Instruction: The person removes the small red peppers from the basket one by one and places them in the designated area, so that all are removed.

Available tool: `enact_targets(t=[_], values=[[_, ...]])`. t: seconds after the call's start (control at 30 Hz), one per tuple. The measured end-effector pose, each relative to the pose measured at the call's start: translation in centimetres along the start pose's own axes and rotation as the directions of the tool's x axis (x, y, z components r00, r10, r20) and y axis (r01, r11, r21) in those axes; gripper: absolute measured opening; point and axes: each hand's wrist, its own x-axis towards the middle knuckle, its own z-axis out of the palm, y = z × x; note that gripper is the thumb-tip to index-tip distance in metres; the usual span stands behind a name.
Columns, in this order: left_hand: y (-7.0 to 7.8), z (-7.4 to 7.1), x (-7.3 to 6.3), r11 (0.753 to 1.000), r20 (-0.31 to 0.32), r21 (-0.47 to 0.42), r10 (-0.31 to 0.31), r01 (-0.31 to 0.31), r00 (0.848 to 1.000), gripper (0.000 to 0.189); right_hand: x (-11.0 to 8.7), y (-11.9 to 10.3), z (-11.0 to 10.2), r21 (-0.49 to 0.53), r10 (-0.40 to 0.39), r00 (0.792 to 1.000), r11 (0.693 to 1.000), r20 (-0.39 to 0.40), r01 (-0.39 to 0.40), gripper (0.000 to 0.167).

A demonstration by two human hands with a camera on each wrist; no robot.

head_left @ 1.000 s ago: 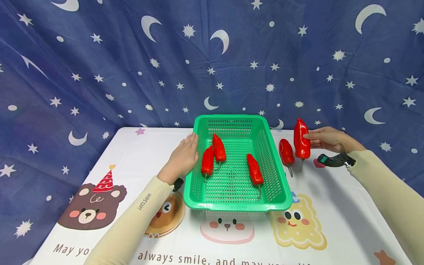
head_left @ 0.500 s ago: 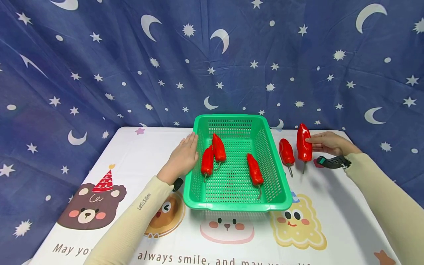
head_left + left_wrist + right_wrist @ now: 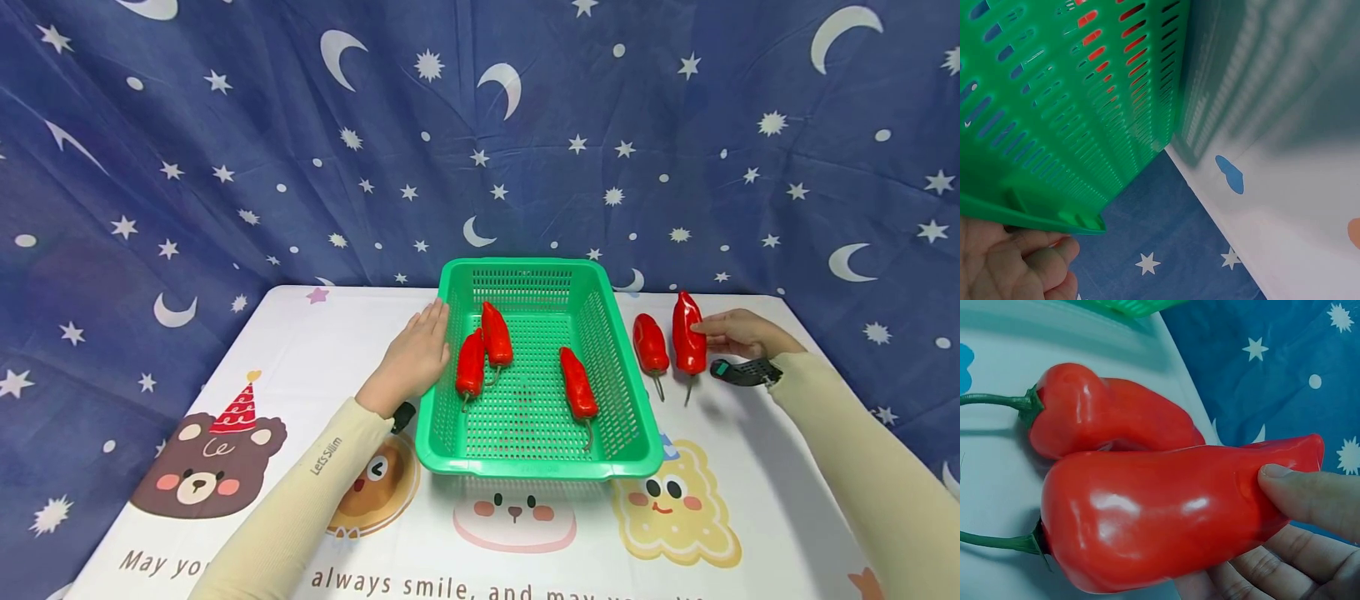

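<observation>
My right hand (image 3: 742, 332) pinches a red pepper (image 3: 1160, 512) with a green stem, thumb on top and fingers beneath. The pepper's stem end points toward me, close over the table. Just left of it lies a second red pepper (image 3: 650, 343), overlapped by the held one in the right wrist view. My left hand (image 3: 415, 354) rests with fairly straight fingers along the left rim of a green plastic basket (image 3: 538, 468); its fingers (image 3: 1047, 265) show just under that rim in the left wrist view. Inside the basket lie three red peppers, one (image 3: 577, 383) on the right and two on the left.
A white tablecloth (image 3: 352, 333) with cartoon prints covers the table. Behind it hangs a dark blue curtain (image 3: 375, 125) with moons and stars, meeting the table's back edge. A black band (image 3: 742, 372) is on my right wrist.
My right hand has lowered the held pepper toward the table, beside the one lying there. The left hand and basket have stayed put.
</observation>
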Motion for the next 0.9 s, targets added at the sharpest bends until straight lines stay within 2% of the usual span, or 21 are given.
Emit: enact_targets(t=[0.07,0.17,0.23,0.3,0.4,0.47,0.53,0.63,0.7,0.8,0.9], values=[[0.0,0.0,0.0,1.0,-0.001,-0.004,0.0,0.0,1.0,0.058,-3.9,-4.1,3.4,-0.04,0.052,0.998,0.998,0.02,-0.051,0.025],[0.0,0.0,0.0,1.0,-0.001,-0.011,-0.001,0.001,1.0,0.057,-5.7,-5.5,5.3,-0.051,0.068,0.998,0.996,0.006,-0.068,0.027],[0.0,0.0,0.0,1.0,0.0,-0.014,-0.003,0.003,1.0,0.057,-5.6,-5.2,5.4,-0.054,0.051,0.999,0.997,-0.012,-0.052,0.031],[0.0,0.0,0.0,1.0,0.0,-0.015,-0.004,0.004,1.0,0.057,-4.6,-4.4,4.9,-0.071,0.042,0.999,0.997,-0.02,-0.044,0.038],[0.0,0.0,0.0,1.0,-0.003,-0.017,-0.003,0.003,1.0,0.057,-3.4,-3.5,4.4,-0.071,0.052,0.998,0.996,-0.029,-0.054,0.037],[0.0,0.0,0.0,1.0,-0.003,-0.019,-0.003,0.003,1.0,0.057,-3.3,-3.4,4.4,-0.07,0.06,0.998,0.996,-0.025,-0.062,0.032],[0.0,0.0,0.0,1.0,-0.009,-0.022,-0.002,0.001,1.0,0.057,-3.3,-3.4,4.5,-0.048,0.068,0.997,0.996,-0.022,-0.069,0.019],[0.1,-0.1,-0.1,1.0,-0.009,-0.02,-0.001,0.001,1.0,0.058,-3.5,-3.5,4.8,-0.035,0.079,0.996,0.996,-0.028,-0.08,0.017],[0.1,-0.1,-0.1,1.0,-0.013,-0.019,0.002,-0.002,1.0,0.058,-3.4,-3.5,4.8,-0.04,0.086,0.996,0.995,-0.036,-0.088,0.025],[0.1,-0.1,-0.1,1.0,-0.011,-0.015,0.002,-0.002,1.0,0.058,-3.4,-3.5,4.9,-0.062,0.092,0.994,0.993,-0.053,-0.096,0.052],[0.1,-0.1,-0.1,1.0,-0.014,-0.014,0.003,-0.003,1.0,0.058,-3.4,-3.4,4.8,-0.072,0.09,0.994,0.993,-0.067,-0.095,0.062]])
